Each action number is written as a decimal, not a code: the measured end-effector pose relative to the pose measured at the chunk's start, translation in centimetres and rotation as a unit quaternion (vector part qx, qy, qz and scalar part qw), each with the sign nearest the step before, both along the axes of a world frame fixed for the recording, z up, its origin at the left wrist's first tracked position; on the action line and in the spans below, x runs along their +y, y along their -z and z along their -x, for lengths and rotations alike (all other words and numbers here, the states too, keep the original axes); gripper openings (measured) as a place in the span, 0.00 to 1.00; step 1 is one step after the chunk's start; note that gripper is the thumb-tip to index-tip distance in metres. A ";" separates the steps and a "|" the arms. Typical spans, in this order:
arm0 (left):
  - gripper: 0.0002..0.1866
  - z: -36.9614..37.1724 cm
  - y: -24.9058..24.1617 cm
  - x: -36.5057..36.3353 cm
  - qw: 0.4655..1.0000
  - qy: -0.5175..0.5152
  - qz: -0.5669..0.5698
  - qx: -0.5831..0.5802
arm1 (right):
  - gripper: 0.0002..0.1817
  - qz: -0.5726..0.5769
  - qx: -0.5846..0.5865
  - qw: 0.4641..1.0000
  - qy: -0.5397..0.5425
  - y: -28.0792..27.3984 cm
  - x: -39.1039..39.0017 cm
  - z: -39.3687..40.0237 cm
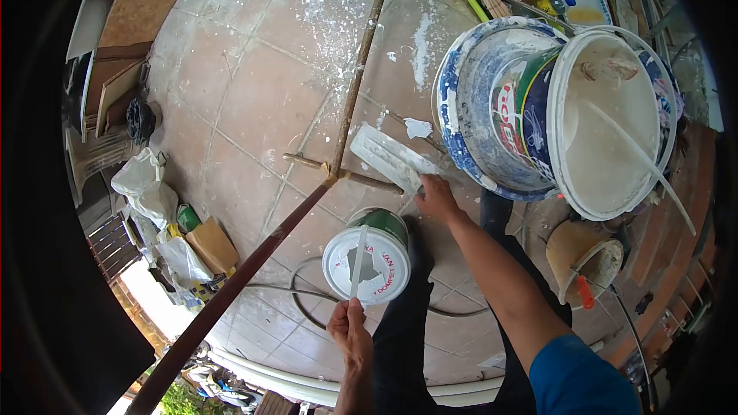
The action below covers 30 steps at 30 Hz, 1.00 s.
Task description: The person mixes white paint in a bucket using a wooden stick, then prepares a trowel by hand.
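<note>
My right hand (437,198) is closed round the handle end of a plastering trowel (390,155), whose flat blade is smeared with white and points away to the left over the floor. Below it in view, my left hand (351,328) pinches the near end of a narrow white strip (360,263). That strip crosses the white lid (390,250) of a small green pail (383,220), which has red lettering and a ragged hole showing grey. My legs are right beside the pail.
A large paint bucket (536,115) and a blue-rimmed, plaster-stained tub (465,127) stand at right. A cut-open container (573,257) is nearer me. A long pole (265,253) crosses the tiled floor, and a hose (298,300) curves behind the pail. White bags (146,188) lie left.
</note>
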<state>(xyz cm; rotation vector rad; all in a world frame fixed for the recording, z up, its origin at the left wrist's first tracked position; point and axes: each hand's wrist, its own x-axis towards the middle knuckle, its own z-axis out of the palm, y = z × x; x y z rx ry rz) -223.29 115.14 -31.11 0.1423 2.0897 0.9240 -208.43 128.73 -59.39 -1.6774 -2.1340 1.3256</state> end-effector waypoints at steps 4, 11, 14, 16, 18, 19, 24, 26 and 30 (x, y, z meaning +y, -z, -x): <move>0.15 -0.1 -1.2 -1.6 0.999 -0.008 0.032 0.029 | 0.16 -0.004 -0.010 0.999 -0.044 3.2 2.2 3.8; 0.14 -0.4 -2.0 -1.3 0.997 0.035 0.059 0.047 | 0.20 0.007 -0.111 0.993 -0.049 4.6 3.0 6.0; 0.15 -1.1 -2.6 -0.7 0.996 0.049 0.047 0.057 | 0.19 0.024 -0.003 1.000 -0.012 2.6 1.9 3.9; 0.15 -1.7 -3.8 0.3 0.997 0.043 0.025 0.052 | 0.20 0.218 0.142 0.965 0.026 0.2 1.1 1.0; 0.15 -2.2 -5.9 1.0 0.998 0.046 0.009 0.033 | 0.20 0.370 0.256 0.867 0.216 -5.4 -0.9 -2.0; 0.14 -2.5 -6.8 1.6 0.999 0.047 -0.001 0.025 | 0.21 0.410 0.275 0.840 0.225 -8.0 -1.2 -3.8; 0.14 -4.5 -15.1 3.1 0.994 0.112 -0.007 0.007 | 0.25 0.452 0.334 0.784 0.264 -22.7 -5.6 -8.9; 0.14 -5.4 -18.8 3.7 0.989 0.144 -0.010 0.007 | 0.26 0.436 0.325 0.790 0.284 -26.2 -7.3 -9.8; 0.12 -7.8 -26.5 5.0 0.976 0.215 -0.020 0.016 | 0.27 0.467 0.363 0.731 0.341 -28.2 -11.5 -11.3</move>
